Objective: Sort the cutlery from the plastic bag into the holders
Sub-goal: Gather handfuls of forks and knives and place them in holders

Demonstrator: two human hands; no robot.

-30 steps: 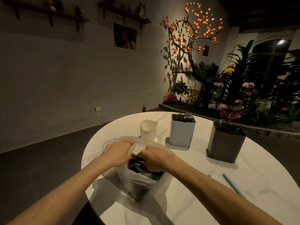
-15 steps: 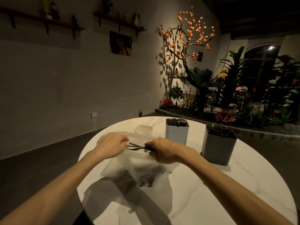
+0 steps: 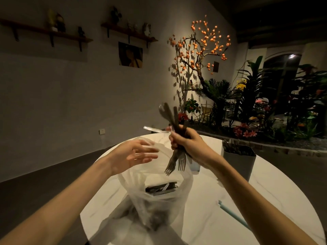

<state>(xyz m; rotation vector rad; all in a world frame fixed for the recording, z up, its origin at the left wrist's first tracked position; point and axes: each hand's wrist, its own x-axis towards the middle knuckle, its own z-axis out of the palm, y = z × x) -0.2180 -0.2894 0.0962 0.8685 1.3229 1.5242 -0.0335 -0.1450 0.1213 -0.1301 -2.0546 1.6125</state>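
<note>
My right hand (image 3: 187, 142) grips a bundle of cutlery (image 3: 177, 156) above the clear plastic bag (image 3: 155, 197). Fork tines point down at the bag's mouth, and spoon ends stick up above my fist. More dark cutlery (image 3: 161, 188) lies inside the bag. My left hand (image 3: 134, 154) hovers open with spread fingers at the bag's upper left rim, holding nothing. A grey holder (image 3: 242, 163) with cutlery in it stands to the right. Part of a white holder (image 3: 195, 167) shows behind my right wrist.
The round white marble table (image 3: 212, 218) carries everything. A light blue straw-like stick (image 3: 231, 214) lies at the right front. Beyond the table's far edge there is a planted bed with a lit orange tree (image 3: 198, 50). Dark floor surrounds the table.
My right hand has lifted a bundle of forks and spoons out of the bag and raised it. My left hand has let go of the bag and opened.
</note>
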